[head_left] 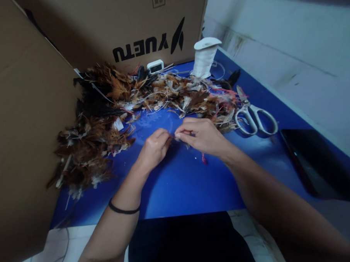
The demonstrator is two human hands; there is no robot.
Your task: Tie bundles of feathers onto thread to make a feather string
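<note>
Where a box (22, 112) walls off the left side, feathers (87, 154) lie heaped on the blue table (190, 189) and curve round behind the hands. A timer (156, 67) stands at the heap's far edge. The left hand (153, 148) has its fingers drawn together, tips towards the right hand (204, 136); what they grip cannot be told. In the narrow gap between the hands sits a small wisp (178, 139) (blurred; its long axis cannot be read). It lies just under the right thumb tip and a little right of the left fingertips, so the right hand is nearer. The right thumb and forefinger are pinched, apparently on that wisp. A white spool (205, 59) stands beyond; a pink tuft (204, 159) lies nearer the person. Scissors (255, 120), blades pointing away, and a dark phone (321, 162) complete the right side.
</note>
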